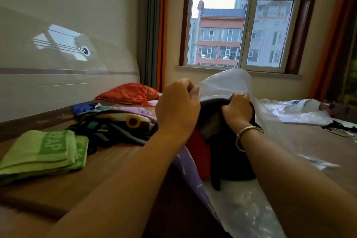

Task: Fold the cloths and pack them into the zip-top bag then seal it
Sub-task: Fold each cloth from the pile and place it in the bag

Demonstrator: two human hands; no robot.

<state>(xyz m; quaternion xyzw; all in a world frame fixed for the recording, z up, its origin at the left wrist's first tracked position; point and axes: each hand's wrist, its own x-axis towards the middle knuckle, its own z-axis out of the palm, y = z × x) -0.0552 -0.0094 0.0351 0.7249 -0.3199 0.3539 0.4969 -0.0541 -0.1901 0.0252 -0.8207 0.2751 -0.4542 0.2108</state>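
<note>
Partly, hands [236,110] hide bagged dark cloth [231,156].

The only lettering I can make out is the pale woven capitals, seemingly "GAP", on the darker band of the folded green towel [41,155] lying on the wooden surface, while the blue print on the crumpled plastic bag [295,110] further off is too cut off to read.
</note>
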